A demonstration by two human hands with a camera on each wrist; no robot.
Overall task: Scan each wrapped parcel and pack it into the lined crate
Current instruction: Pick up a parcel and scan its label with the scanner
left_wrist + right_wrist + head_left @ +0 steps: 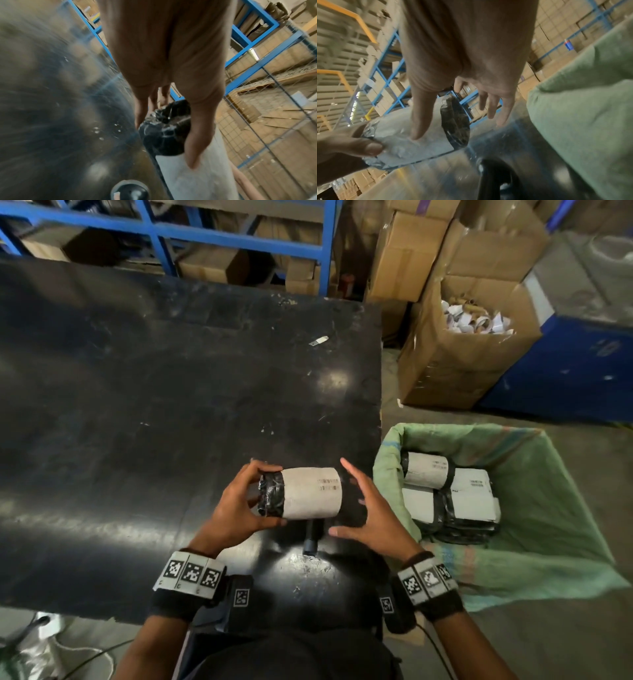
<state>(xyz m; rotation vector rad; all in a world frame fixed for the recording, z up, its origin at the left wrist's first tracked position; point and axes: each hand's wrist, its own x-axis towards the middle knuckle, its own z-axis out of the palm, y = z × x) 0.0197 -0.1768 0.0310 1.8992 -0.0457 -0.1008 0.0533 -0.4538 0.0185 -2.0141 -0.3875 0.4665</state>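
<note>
The left hand (pixel 236 508) is gripping the black-wrapped left end of a cylindrical parcel (pixel 310 492), its fingers (pixel 197 142) and thumb curling round that end and holding it just above the black counter (pixel 154 392). The parcel is lying on its side, with a white label wrapping most of its length; the label is carrying barcodes and small lines of print, too small and blurred to read. The right hand (pixel 371 517) is hovering at the parcel's right end with its fingers (pixel 493 106) spread and released, gripping nothing; in the right wrist view its thumb is lying close to or against the label, and contact cannot be told.

A dark scanner (pixel 312 539) is sitting on the counter directly below the parcel, between the two hands, with only its handle end showing.

To the right of the counter the crate (pixel 534 563), lined with green woven sacking, is holding several parcels (pixel 452 494) wrapped in black with white labels, stacked at its left side; their print is also unreadable. Both wrists are wearing bands with square black-and-white marker tags. A small scrap (pixel 318 340) is lying on the far part of the counter, and an open cardboard box (pixel 455 364) of paper scraps is standing beyond the crate.
</note>
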